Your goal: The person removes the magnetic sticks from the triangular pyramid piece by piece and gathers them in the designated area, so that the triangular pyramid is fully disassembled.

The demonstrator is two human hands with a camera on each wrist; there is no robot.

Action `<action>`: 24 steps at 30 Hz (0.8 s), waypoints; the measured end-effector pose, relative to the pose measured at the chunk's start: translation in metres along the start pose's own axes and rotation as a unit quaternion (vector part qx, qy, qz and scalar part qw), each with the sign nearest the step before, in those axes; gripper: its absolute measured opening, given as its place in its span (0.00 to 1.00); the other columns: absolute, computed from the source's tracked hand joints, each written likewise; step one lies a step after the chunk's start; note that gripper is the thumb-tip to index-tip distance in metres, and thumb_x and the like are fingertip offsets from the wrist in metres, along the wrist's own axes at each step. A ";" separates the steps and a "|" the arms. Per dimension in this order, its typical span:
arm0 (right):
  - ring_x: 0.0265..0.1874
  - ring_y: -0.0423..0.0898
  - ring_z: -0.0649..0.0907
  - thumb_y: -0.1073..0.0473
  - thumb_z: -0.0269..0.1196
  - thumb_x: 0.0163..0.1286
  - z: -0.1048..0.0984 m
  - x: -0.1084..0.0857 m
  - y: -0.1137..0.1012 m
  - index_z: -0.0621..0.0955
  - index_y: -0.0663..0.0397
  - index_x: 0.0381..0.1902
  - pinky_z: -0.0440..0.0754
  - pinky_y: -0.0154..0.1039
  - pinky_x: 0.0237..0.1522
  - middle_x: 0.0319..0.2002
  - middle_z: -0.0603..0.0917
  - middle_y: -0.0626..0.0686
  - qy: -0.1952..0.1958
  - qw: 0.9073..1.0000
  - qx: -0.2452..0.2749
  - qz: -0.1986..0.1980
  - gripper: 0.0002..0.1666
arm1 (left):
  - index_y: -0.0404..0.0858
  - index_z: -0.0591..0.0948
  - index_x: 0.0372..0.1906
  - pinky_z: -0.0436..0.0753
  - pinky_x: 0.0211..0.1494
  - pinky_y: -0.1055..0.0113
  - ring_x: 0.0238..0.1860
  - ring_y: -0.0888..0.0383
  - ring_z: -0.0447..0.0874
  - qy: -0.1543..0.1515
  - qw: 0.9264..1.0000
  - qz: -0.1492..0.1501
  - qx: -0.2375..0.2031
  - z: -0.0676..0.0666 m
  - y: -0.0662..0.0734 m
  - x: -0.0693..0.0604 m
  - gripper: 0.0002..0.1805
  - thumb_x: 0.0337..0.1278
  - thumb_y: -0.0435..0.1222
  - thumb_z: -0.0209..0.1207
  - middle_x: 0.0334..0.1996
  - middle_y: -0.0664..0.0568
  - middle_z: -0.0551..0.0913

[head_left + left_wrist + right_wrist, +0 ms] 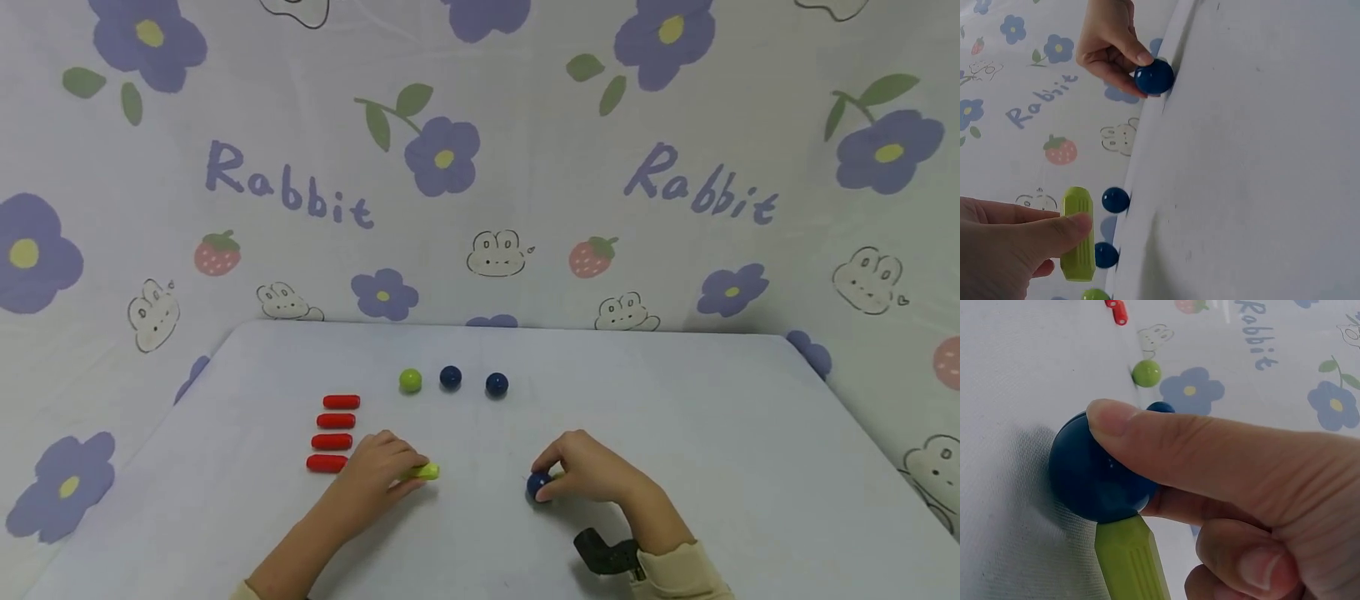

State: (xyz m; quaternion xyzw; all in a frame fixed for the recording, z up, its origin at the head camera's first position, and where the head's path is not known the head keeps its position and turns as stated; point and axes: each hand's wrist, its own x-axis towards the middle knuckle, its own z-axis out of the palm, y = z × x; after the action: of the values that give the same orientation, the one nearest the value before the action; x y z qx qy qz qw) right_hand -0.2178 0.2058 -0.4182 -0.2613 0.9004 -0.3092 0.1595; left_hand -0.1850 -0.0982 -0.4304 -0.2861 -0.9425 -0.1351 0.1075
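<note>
My left hand (375,471) pinches a yellow-green ridged rod (1077,234) between thumb and fingers, low over the white table. To the right, my right hand (596,473) pinches a dark blue ball (1088,472) between thumb and fingers. A second yellow-green rod (1127,556) touches that ball end-on in the right wrist view; in the head view the fingers hide most of it. Whether the two are joined I cannot tell. Just left of my left hand, several red rods (334,421) lie in a column, the nearest partly behind the hand.
Farther back on the table (675,400) a green ball (410,381) and two blue balls (451,377) sit in a row. A black wrist device (603,554) is on the right wrist. Behind the table hangs a patterned cloth (525,200).
</note>
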 end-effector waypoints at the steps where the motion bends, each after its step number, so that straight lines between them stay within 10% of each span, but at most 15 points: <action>1: 0.40 0.45 0.79 0.58 0.73 0.49 0.000 0.000 0.000 0.85 0.60 0.39 0.78 0.38 0.39 0.38 0.87 0.52 0.000 1.000 0.001 0.003 0.18 | 0.48 0.85 0.41 0.73 0.41 0.70 0.39 0.65 0.73 0.003 1.000 0.001 0.010 -0.003 -0.004 -0.005 0.14 0.45 0.42 0.69 0.34 0.63 0.84; 10: 0.43 0.47 0.81 0.57 0.73 0.49 0.001 0.001 0.003 0.86 0.59 0.38 0.79 0.45 0.43 0.38 0.87 0.52 0.004 1.000 0.004 -0.001 0.18 | 0.45 0.85 0.33 0.72 0.34 0.72 0.33 0.64 0.74 0.085 0.992 0.060 0.076 -0.016 -0.048 -0.043 0.16 0.30 0.36 0.75 0.28 0.62 0.84; 24: 0.45 0.49 0.81 0.57 0.73 0.49 0.001 0.002 0.003 0.86 0.58 0.38 0.79 0.47 0.44 0.39 0.87 0.52 0.001 1.000 0.006 0.003 0.17 | 0.44 0.86 0.33 0.70 0.31 0.73 0.31 0.62 0.73 0.078 0.991 0.050 0.096 -0.017 -0.078 -0.067 0.16 0.29 0.34 0.74 0.27 0.61 0.85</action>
State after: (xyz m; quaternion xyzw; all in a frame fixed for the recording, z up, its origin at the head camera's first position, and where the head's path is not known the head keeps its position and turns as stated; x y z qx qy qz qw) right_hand -0.2202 0.2060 -0.4209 -0.2572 0.8996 -0.3143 0.1608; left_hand -0.1729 -0.2003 -0.4481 -0.3099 -0.9243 -0.0608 0.2142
